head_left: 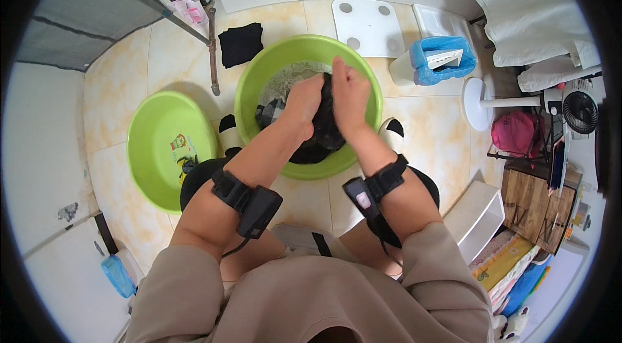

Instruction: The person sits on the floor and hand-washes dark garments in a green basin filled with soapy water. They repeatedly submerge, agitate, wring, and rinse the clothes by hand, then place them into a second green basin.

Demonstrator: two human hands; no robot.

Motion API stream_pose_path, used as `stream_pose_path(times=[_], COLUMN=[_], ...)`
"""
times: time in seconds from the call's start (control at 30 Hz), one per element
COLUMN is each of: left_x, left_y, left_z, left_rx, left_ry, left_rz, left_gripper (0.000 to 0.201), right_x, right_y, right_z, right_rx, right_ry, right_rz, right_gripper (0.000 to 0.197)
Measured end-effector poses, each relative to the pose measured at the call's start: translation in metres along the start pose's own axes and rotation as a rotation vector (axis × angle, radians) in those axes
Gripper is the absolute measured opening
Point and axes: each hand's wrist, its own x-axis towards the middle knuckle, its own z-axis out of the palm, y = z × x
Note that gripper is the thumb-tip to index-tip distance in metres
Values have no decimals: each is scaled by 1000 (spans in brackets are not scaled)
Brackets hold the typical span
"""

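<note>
Both my hands are closed on a wet-looking black cloth [329, 129], raised within a round green basin [243, 106]. My left hand [303, 104] grips its left side, and my right hand [350, 93] has the right side, fingers folded around it. The lower end of the cloth hangs down toward more dark fabric in the basin. Beside my left wrist lies a grey checked cloth [267, 112], partly in sudsy water [285, 77]. My hands hide part of the basin's contents. The exact kind of garment cannot be made out.
A second green basin [146, 142] stands left, with a small dark and yellow item inside. Folded black cloth [240, 45] lies beyond. A white scale [367, 27], a blue-lined bin [440, 61], a fan [579, 112] and a white shelf unit [476, 220] line the right.
</note>
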Motion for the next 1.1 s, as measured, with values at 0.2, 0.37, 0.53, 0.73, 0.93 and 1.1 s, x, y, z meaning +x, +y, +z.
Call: stream_pose_path(times=[0.2,0.37,0.53,0.73,0.93,1.1], left_x=[6,4,-5,0,-5,-3], left_y=[11,1,4,30,37,28], left_z=[-23,-18,-1,-21,-24,-20], left_rx=[-210,-153,37,619,848,960], left_ry=[-300,-155,-38,-78,-247,-416], left_rz=[80,49,-88,201,402,504], left_gripper=[20,20,34,34,43,32], right_x=[-35,-31,25,31,38,40], right_y=[-27,-12,23,11,8,13], right_z=[4,6,2,-20,-29,-31], right_rx=[141,39,214,460,226,325], right_ry=[6,-13,-96,-471,-687,-588], right_rz=[-240,-230,88,580,417,310], right_gripper=[31,29,40,36,39,30])
